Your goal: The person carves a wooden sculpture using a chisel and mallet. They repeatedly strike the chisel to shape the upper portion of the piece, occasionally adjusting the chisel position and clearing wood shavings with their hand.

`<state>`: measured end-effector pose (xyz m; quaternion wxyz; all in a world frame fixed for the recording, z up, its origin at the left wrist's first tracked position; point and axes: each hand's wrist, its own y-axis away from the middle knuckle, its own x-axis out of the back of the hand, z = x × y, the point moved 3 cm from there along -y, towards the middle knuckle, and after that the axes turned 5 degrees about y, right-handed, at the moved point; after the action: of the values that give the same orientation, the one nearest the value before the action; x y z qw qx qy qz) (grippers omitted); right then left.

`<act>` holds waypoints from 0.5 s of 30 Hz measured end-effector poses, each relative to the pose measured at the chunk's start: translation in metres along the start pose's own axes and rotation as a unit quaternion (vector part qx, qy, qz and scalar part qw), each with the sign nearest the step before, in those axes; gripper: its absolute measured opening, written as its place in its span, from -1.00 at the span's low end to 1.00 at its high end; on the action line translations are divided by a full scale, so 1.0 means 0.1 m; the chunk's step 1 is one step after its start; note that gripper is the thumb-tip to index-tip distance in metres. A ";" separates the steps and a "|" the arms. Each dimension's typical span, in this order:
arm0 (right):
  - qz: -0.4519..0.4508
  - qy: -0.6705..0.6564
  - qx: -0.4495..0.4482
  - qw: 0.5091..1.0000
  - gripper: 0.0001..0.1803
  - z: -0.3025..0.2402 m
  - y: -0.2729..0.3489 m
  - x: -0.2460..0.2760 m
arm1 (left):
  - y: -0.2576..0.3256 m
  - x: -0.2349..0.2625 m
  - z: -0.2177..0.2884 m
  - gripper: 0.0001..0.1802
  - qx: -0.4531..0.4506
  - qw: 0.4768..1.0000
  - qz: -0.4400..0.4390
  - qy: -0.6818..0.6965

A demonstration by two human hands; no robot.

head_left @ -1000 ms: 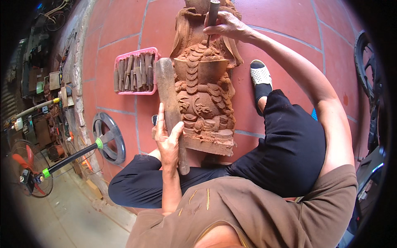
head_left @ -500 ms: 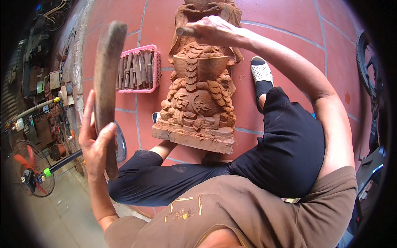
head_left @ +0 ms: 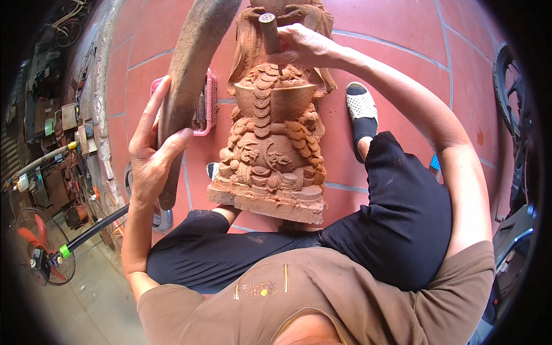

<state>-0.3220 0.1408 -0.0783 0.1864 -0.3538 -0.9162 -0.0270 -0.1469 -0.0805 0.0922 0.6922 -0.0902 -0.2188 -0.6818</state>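
The left hand (head_left: pixel 150 158) gripped a raised wooden mallet (head_left: pixel 190 86) while the right hand (head_left: pixel 302 46) clasped a chisel (head_left: pixel 269 31) against the reddish carved statue (head_left: pixel 270 138) standing on the tiled floor (head_left: pixel 397 34), so carving seemed underway, needing a square strike.

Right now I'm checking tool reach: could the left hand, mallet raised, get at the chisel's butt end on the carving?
Probably yes. The left hand holds the wooden mallet up beside the carving, and nothing lies between the mallet head and the chisel, which the right hand grips below its bare top.
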 end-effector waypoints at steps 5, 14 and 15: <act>-0.001 0.025 -0.008 1.000 -0.73 -0.02 0.03 -0.01 | -0.09 -0.10 -0.02 -0.18 -0.003 1.000 -0.015 -0.006; 0.014 0.124 0.008 0.992 -0.73 -0.08 0.01 -0.09 | -0.17 -0.19 0.06 -0.23 -0.061 0.997 -0.048 -0.002; 0.012 0.115 0.002 0.993 -0.73 -0.08 0.02 -0.09 | -0.17 -0.19 0.04 -0.22 -0.079 0.995 -0.053 -0.016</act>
<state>-0.3119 0.1349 -0.0740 0.2919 -0.3588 -0.8844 -0.0633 -0.1640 -0.0628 0.0848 0.6424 -0.1437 -0.1796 -0.7311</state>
